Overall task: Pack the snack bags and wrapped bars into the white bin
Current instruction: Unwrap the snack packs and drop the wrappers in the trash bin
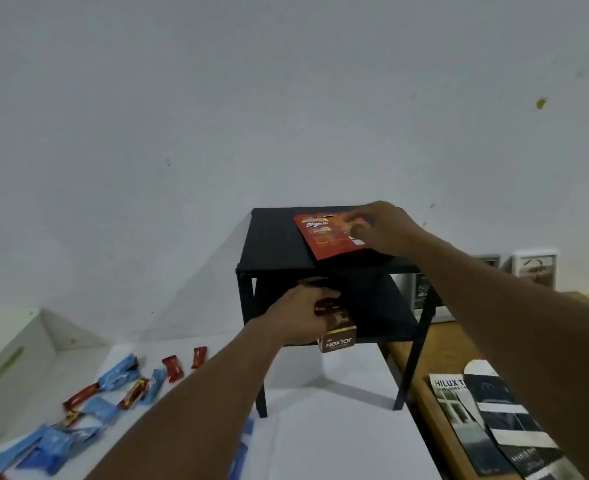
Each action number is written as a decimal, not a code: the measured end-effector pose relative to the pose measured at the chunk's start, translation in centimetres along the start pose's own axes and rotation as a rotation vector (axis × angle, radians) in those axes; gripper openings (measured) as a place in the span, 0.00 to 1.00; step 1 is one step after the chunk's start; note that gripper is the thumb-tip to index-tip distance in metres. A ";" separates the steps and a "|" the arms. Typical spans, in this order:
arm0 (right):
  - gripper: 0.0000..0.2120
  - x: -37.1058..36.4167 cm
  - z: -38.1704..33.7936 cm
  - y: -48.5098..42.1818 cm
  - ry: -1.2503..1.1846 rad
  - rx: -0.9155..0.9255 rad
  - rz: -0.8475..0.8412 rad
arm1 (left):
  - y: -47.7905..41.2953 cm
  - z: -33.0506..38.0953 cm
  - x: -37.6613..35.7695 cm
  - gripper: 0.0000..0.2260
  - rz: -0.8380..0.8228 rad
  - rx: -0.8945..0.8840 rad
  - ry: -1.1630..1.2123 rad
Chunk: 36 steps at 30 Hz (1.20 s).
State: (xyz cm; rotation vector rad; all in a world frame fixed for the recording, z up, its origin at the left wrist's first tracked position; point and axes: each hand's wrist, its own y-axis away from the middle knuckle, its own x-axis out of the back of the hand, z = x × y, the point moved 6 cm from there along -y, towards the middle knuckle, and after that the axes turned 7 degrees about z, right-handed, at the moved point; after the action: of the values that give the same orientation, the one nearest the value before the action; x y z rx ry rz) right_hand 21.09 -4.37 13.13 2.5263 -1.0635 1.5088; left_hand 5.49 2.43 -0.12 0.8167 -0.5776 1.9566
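A red snack bag [324, 237] lies on top of a small black two-level shelf [272, 240]. My right hand [385, 228] pinches the bag's right edge. On the lower level stands a brown Nextar box [338, 341], and my left hand [301, 317] grips its top. The white bin [12, 355] sits at the far left, its opening turned toward the table. Several blue and red wrapped bars [113, 393] lie scattered on the white table between the bin and the shelf.
The shelf stands on a white tabletop [338, 438] against a pale wall. To the right a wooden surface [435, 348] carries dark brochures [494, 424], and framed pictures [535, 268] lean against the wall.
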 end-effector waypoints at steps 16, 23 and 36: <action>0.16 -5.7 1.1 -1.3 0.142 -0.004 -0.231 | 0.0 -1.9 -5.0 0.09 0.013 0.100 -0.314; 0.14 -4.4 -2.9 2.1 0.216 0.041 -0.061 | 5.5 -2.1 -0.1 0.08 0.096 0.053 -0.110; 0.14 -6.6 -17.0 12.6 0.083 0.056 -0.116 | 23.2 -1.2 10.7 0.14 0.183 0.119 -0.039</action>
State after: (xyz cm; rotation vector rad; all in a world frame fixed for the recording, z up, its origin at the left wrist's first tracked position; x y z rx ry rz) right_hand -1.09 -4.75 13.03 2.4887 -0.8605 1.6179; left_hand -19.18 -1.75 5.33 0.9043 -0.5814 2.1630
